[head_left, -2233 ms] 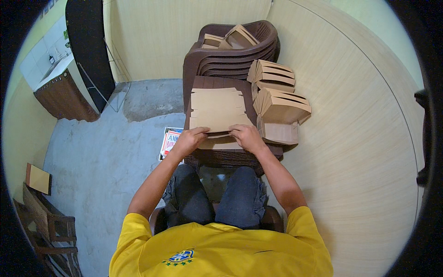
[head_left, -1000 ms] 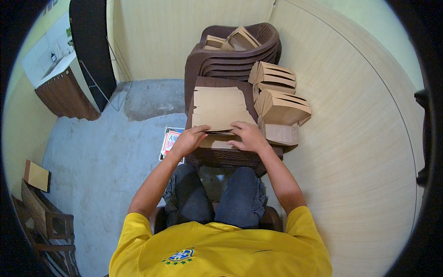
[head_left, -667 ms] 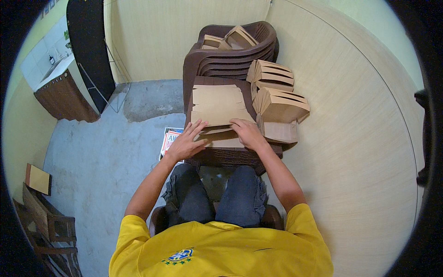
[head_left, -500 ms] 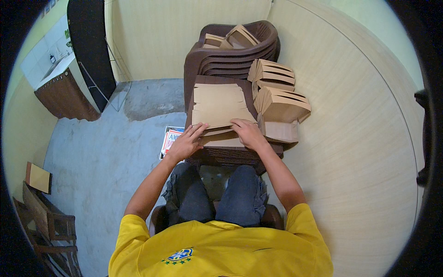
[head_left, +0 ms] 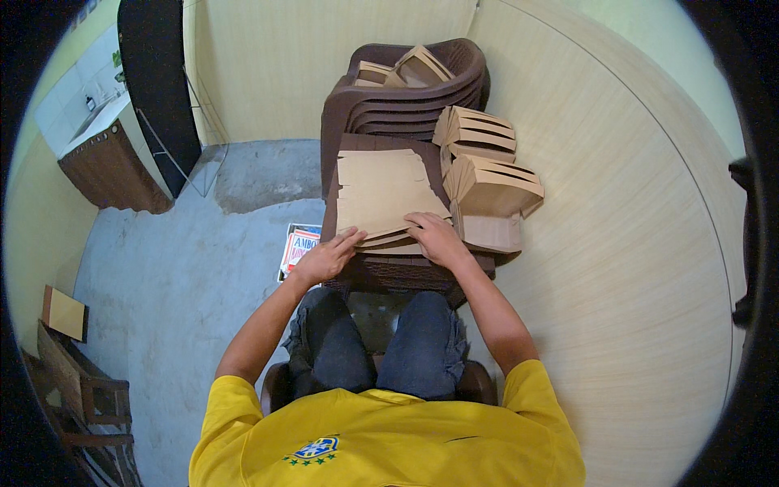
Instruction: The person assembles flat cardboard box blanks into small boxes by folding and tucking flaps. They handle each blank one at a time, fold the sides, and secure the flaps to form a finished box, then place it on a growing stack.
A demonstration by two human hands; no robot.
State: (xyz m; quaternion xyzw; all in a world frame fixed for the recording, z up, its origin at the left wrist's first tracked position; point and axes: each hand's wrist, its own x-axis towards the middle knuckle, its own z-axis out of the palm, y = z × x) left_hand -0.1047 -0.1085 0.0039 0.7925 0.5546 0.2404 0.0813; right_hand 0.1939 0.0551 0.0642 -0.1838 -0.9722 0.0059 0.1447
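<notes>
A flat brown cardboard sheet (head_left: pixel 383 187) with slits cut into its side edges lies on the seat of stacked brown plastic chairs (head_left: pixel 345 118). Other cardboard sheets show beneath its near edge. My left hand (head_left: pixel 328 256) pinches the near left corner, fingers on top. At the near right corner, my right hand (head_left: pixel 438 241) grips the edge with bent fingers; its thumb is mostly hidden. To the right stand folded cardboard pieces (head_left: pixel 493 191) with fanned tabs, with similar slatted ones (head_left: pixel 484 130) behind them.
More folded cardboard (head_left: pixel 423 66) rests on the chair stack's top. A white box with printed papers (head_left: pixel 301 250) sits on the floor left of the chairs. A wooden wall (head_left: pixel 617 268) runs along the right. Wooden furniture (head_left: pixel 89 398) stands at lower left.
The top sheet's near edge has come down closer to the sheets beneath, narrowing the gap. My left hand has moved slightly nearer to me; my right hand has barely shifted.
</notes>
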